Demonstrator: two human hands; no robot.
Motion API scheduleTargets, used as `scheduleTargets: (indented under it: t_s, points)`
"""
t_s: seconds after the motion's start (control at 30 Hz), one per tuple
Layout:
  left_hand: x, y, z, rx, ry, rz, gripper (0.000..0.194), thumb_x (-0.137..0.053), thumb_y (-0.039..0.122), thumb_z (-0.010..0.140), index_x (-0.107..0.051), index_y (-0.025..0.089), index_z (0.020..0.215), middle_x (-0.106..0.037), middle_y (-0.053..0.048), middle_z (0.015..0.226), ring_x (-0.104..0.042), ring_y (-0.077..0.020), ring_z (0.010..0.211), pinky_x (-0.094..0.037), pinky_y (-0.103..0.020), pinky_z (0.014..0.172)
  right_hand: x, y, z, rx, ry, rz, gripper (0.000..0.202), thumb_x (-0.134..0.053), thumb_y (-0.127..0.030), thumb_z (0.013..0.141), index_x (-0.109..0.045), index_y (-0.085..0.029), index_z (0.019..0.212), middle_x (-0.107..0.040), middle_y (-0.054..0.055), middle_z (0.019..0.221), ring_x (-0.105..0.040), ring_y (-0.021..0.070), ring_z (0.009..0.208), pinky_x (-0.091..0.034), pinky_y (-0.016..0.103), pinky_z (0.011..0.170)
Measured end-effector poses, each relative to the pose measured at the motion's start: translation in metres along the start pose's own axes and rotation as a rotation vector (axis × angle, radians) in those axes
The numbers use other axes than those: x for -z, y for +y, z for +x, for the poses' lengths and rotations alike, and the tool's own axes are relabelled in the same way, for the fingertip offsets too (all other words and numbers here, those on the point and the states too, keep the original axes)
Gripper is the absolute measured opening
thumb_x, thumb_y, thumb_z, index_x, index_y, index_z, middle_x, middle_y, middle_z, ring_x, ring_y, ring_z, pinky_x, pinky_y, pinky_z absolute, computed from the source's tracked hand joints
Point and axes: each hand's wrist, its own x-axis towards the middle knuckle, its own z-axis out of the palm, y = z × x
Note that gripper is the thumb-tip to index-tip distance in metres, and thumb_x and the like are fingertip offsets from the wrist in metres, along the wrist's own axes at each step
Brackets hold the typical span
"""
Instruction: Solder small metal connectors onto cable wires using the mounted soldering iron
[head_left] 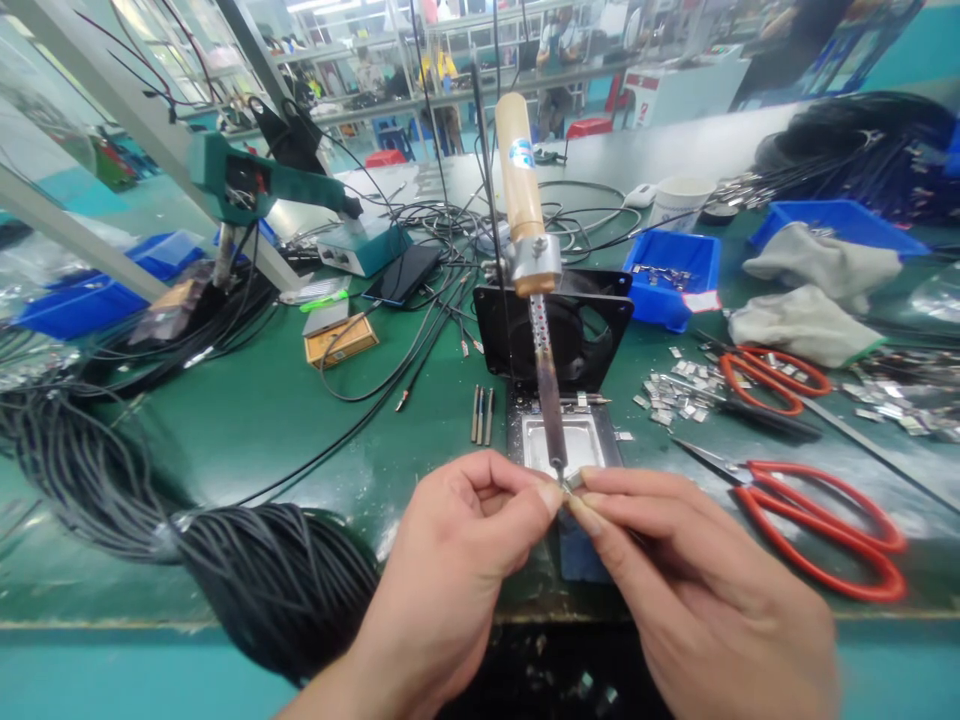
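A soldering iron [551, 400] with a wooden handle [517, 165] stands fixed with its tip pointing down. Just under that tip, my right hand [690, 570] pinches a small silver metal connector [574, 480]. My left hand [469, 545] is closed in a pinch right beside it, thumb and forefinger meeting at the same spot. Whatever lies between those left fingertips is too small and covered to make out. Behind the fingertips is a shallow metal tray [531, 440], partly hidden by the iron and my hands.
Red-handled scissors [832, 520] lie right of my hand, with another red-handled pair [772, 375] beyond. Loose metal connectors [679, 395] are scattered nearby. A black fan [499, 335] stands behind the iron. Left are a black cable bundle [277, 570] and a green tool [262, 185].
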Motion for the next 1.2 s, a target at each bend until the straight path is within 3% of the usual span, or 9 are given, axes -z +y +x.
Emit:
scheduleTargets:
  t_s: [0.33,0.7,0.9,1.2]
  points:
    - [0.0018,-0.0003,0.0,-0.022,-0.006,0.006,0.021,-0.082,0.022,0.079,-0.068,0.016,0.065,-0.057,0.005,0.06,-0.035,-0.0068,0.052,-0.031,-0.017,0.048,-0.0019,0.0007,-0.0012,-0.013,0.003,-0.009,0.013,-0.074,-0.013,0.089,-0.075,-0.025,0.093,-0.075,-0.005,0.102,-0.073,0.0049,0.091,-0.053,0.009,0.09]
    - [0.001,-0.0005,-0.001,-0.023,-0.01,0.009,0.02,-0.081,0.022,0.08,-0.068,0.016,0.066,-0.058,0.004,0.061,-0.034,-0.0073,0.053,-0.03,-0.018,0.048,0.0003,-0.0016,-0.0023,-0.035,0.004,-0.006,0.013,-0.073,-0.013,0.089,-0.076,-0.025,0.092,-0.075,-0.001,0.101,-0.074,0.0127,0.089,-0.059,0.021,0.083]
    - [0.0023,-0.0006,-0.0008,-0.013,-0.01,0.021,0.021,-0.081,0.023,0.08,-0.066,0.015,0.067,-0.056,0.004,0.061,-0.034,-0.0072,0.053,-0.029,-0.019,0.049,-0.001,-0.0019,-0.0026,-0.065,0.004,0.0,0.013,-0.074,-0.015,0.089,-0.075,-0.027,0.092,-0.075,-0.004,0.101,-0.073,0.0095,0.089,-0.057,0.017,0.083]
    - [0.0006,0.0007,0.0007,0.041,-0.038,-0.015,0.024,-0.079,0.023,0.079,-0.062,0.015,0.065,-0.047,0.006,0.054,-0.028,-0.0067,0.05,-0.02,-0.023,0.047,-0.0003,-0.0003,-0.0002,-0.063,-0.006,-0.033,0.01,-0.072,-0.018,0.09,-0.075,-0.027,0.092,-0.076,-0.002,0.101,-0.074,0.0139,0.087,-0.06,0.023,0.08]
